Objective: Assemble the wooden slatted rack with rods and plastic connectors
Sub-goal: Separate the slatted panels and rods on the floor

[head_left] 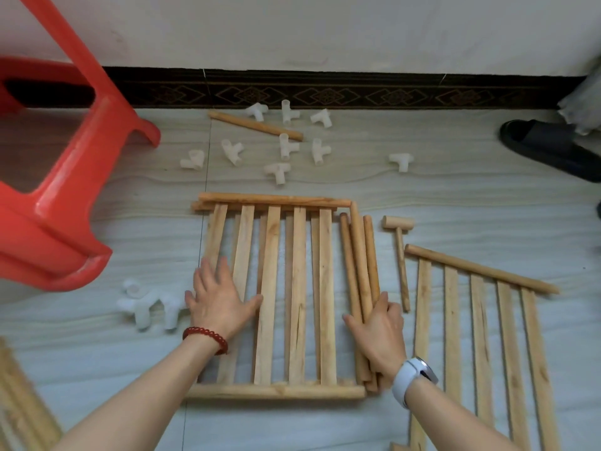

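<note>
Stacked slatted panels (279, 288) are lying flat on the floor (455, 203), centre of view; a second panel (481, 320) lies to the right, apart from them. A bundle of loose rods (359, 271) is set touching the right edge of the central panels. The step in hand is judged to be squaring the panels and gathering the rods before connectors are fitted. It would be done well if the panels were kept pinned flat while the rods are drawn parallel, ends aligned, so nothing rolls off. The left hand (218, 301) is laid palm-down on the left slats, fingers straight and spread, wrist extended forward. The right hand (377, 333) is placed over the lower part of the rod bundle, fingers curved round it, thumb toward the panel. White plastic connectors (286, 148) are scattered near the wall, well apart from both hands; more (146, 304) lie just left of the left hand. A small wooden mallet (400, 255) lies between rods and right panel.
</note>
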Demonstrator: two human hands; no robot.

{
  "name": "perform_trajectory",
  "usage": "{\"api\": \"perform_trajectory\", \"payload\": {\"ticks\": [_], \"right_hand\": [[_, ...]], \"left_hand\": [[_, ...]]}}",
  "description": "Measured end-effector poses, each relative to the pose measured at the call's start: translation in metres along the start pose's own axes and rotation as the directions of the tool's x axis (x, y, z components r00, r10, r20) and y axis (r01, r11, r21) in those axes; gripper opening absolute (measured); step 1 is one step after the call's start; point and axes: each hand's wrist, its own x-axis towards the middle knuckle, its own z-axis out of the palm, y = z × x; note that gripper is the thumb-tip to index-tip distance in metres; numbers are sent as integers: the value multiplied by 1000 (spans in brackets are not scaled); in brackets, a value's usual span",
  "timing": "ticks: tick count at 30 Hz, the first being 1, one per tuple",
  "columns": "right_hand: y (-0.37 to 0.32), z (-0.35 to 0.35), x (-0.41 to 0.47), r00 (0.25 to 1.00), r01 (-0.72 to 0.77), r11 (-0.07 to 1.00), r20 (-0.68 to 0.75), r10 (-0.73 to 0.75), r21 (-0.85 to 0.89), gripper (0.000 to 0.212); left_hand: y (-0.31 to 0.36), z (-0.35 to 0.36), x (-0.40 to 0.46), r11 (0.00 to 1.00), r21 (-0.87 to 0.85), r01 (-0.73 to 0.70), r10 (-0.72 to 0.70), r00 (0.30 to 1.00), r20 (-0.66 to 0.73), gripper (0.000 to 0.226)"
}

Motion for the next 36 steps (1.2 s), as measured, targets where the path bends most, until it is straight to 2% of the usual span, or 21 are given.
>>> {"api": "perform_trajectory", "payload": {"ticks": [2, 4, 6, 7, 10, 13, 15, 19, 22, 25, 27, 29, 32, 36], "right_hand": [[-11, -4, -5, 986, 99, 986, -118, -115, -136, 82], [-23, -4, -9, 904, 303, 928, -241, -352, -217, 65], [-37, 2, -12, 863, 442, 878, -180, -472, -182, 57], [-44, 8, -11, 885, 432, 890, -121, -449, -143, 58], [-60, 23, -6, 970, 240, 969, -30, -242, -55, 57], [-69, 26, -1, 978, 199, 979, -51, -202, -51, 43], [-71, 24, 2, 980, 196, 980, -50, -194, 35, 40], [-76, 3, 2, 961, 258, 934, -168, -221, 249, 33], [-62, -33, 10, 934, 266, 904, -322, -155, 336, 26], [-17, -68, 22, 903, 160, 922, -430, 8, 353, 29], [28, -88, 27, 875, 37, 940, -465, 133, 338, 32], [73, -102, 26, 840, -112, 936, -472, 269, 334, 35], [130, -108, 23, 782, -307, 888, -441, 441, 343, 42], [169, -98, 25, 733, -436, 807, -363, 575, 398, 53]], "left_hand": [[-6, -3, 3, 990, -107, 89, -89, 996, 7, 98], [-9, -5, 5, 975, -167, 149, -149, 989, 8, 95], [-11, -5, 7, 964, -193, 182, -179, 983, 33, 98], [-11, -5, 7, 961, -204, 186, -181, 982, 44, 100], [-9, -5, 7, 924, -314, 219, -208, 976, 68, 107], [-9, -8, 5, 898, -388, 207, -214, 977, 26, 105], [-12, -15, 2, 888, -428, 165, -188, 982, -11, 101], [0, -41, -5, 842, -539, 34, -91, 993, -79, 94], [42, -56, -18, 789, -611, -73, 17, 995, -97, 87], [94, -46, -30, 765, -627, -145, 187, 982, 0, 79], [128, -27, -40, 760, -619, -197, 325, 940, 100, 72], [157, -2, -52, 773, -605, -194, 397, 891, 222, 61], [186, 40, -71, 820, -556, -136, 407, 822, 399, 58], [200, 82, -88, 854, -508, -113, 392, 782, 485, 70]]}}
